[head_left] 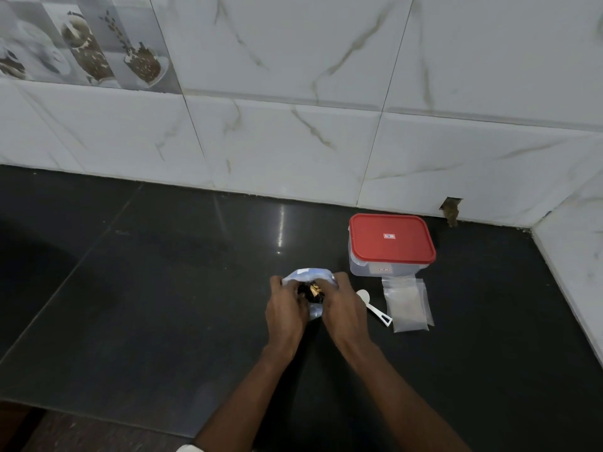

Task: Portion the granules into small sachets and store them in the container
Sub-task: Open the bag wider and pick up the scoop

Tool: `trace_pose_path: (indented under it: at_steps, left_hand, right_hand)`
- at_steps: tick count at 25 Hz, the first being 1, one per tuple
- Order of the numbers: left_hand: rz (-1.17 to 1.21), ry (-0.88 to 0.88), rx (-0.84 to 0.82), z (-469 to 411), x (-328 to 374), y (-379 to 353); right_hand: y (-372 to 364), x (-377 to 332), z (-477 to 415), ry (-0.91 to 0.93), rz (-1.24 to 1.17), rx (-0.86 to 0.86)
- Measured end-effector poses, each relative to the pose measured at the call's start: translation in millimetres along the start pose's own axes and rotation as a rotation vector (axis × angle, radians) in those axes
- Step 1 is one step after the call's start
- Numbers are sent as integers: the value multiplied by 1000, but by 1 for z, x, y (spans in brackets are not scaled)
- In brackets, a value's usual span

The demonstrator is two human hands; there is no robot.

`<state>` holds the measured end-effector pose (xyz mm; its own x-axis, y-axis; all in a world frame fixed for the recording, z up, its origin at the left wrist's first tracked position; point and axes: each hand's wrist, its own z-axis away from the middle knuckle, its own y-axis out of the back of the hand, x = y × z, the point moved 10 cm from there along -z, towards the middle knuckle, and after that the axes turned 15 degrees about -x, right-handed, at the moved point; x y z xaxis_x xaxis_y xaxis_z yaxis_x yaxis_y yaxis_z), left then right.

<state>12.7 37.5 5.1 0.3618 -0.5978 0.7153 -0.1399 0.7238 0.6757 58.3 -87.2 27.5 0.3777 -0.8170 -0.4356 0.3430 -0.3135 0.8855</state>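
Note:
A pale blue packet with a dark, gold-flecked patch at its middle stands on the black counter. My left hand grips its left side and my right hand grips its right side, fingers curled over the top. To the right lies a white plastic scoop, partly hidden behind my right hand. Clear small sachets lie in a stack beside the scoop. Behind them stands a clear container with a red lid, lid on.
White marble-patterned wall tiles rise behind the counter and along the right side. A small chipped hole sits at the wall's base behind the container. The counter's front edge runs along the bottom left.

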Motion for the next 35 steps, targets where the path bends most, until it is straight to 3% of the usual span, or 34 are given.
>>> trace_pose_path:
  at_steps: [6,10,16,19,21,30,35]
  left_hand:
    - [-8,75,-44,1,-13,-10]
    - [-62,102,-165,3,-12,-34]
    - [-96,145,-196,1,-13,-51]
    - [-49,154,-218,-1,-17,-55]
    - [-31,165,-212,-3,-19,-54]
    - [11,121,-50,-2,-26,-47]
    - [-10,158,-90,-2,-25,-49]
  right_hand:
    - [-4,18,0,-99,-5,-16]
    - [-17,33,-9,-237,-19,-95]
    - [-25,42,-4,-283,-204,-118]
    - [-28,55,-4,-304,-481,-107]
    - [-35,61,-4,-288,-596,-89]
    - [-44,67,-14,-191,-588,-63]
    - [-51,64,-11,-158,-780,-55]
